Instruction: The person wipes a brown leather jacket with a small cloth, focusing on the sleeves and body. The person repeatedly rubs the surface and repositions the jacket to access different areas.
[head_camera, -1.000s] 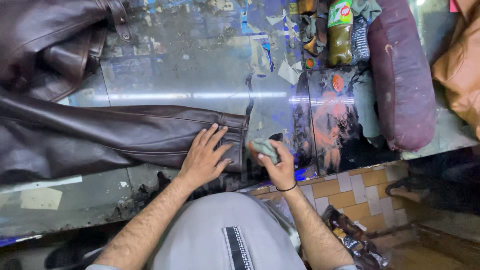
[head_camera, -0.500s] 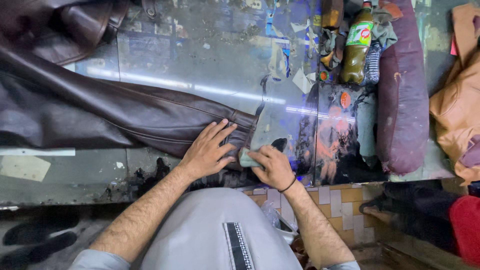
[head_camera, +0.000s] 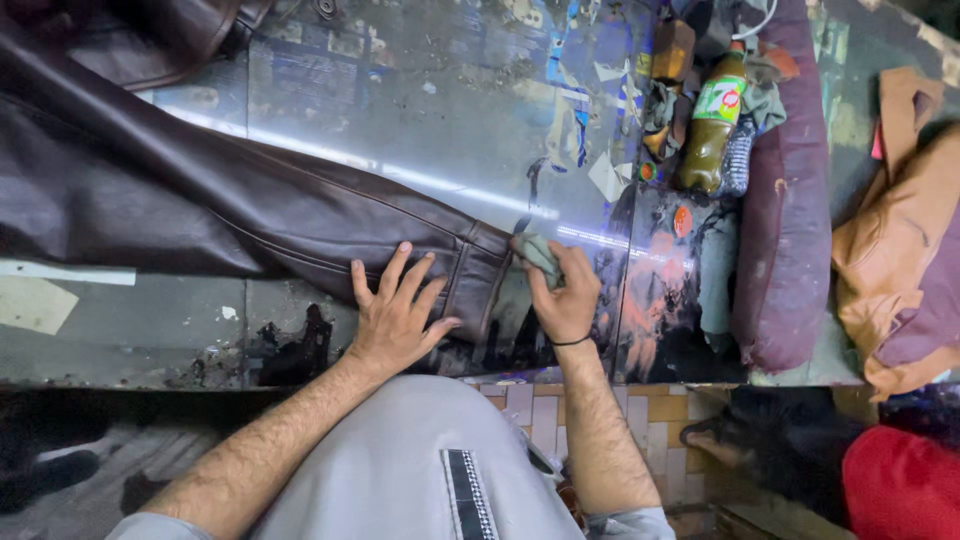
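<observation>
A dark brown leather jacket sleeve (head_camera: 230, 205) lies stretched across a stained glass-topped table (head_camera: 430, 110). My left hand (head_camera: 395, 315) rests flat on the sleeve near its cuff (head_camera: 478, 275), fingers spread. Just right of the cuff, my right hand (head_camera: 565, 300) is closed around a small grey-green cloth pad (head_camera: 538, 252) that touches the cuff's end.
A green plastic bottle (head_camera: 712, 125) with dark liquid lies among rags at the back right. A maroon cushion (head_camera: 790, 200) runs along the right side, with tan and purple leather pieces (head_camera: 900, 250) beyond it. More of the jacket (head_camera: 160, 40) is bunched at top left. Tiled floor shows below the table edge.
The view has shifted, so the sleeve now runs diagonally. My right hand with the cloth has moved up to the cuff's end. My left hand stays pressed on the sleeve.
</observation>
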